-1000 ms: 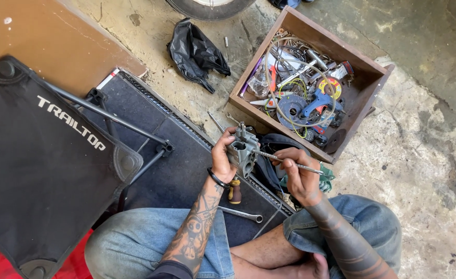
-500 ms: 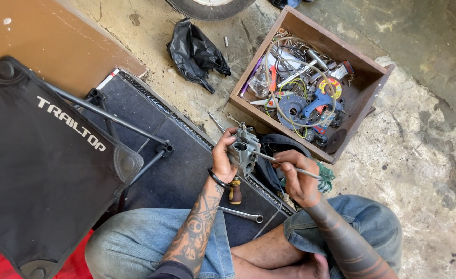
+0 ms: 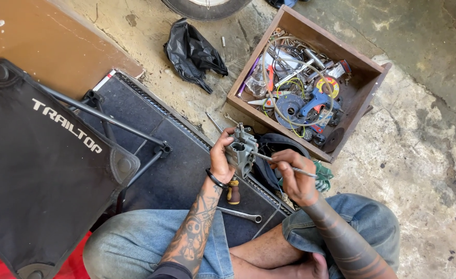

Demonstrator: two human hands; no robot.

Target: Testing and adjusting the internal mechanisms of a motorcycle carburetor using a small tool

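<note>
My left hand [image 3: 221, 161] grips a small grey metal carburetor-like part [image 3: 241, 150], held upright above the black floor mat [image 3: 171, 170]. In my right hand [image 3: 293, 175] is a thin metal rod tool [image 3: 282, 164], its tip pointing left into the side of the part. I sit cross-legged in denim shorts. A screwdriver with a brown and yellow handle [image 3: 233, 190] lies on the mat just under my left wrist, and a spanner [image 3: 241, 214] lies beside my knee.
A wooden box [image 3: 365, 93] full of tools, wires and discs stands at the upper right on the concrete floor. A crumpled black bag [image 3: 192, 51] lies near a tyre [image 3: 205, 6]. A folded black chair [image 3: 37, 170] covers the left. A green cloth [image 3: 322, 177] lies behind my right hand.
My right hand has shifted slightly, working the rod at the part. My left hand and the part stay in nearly the same place.
</note>
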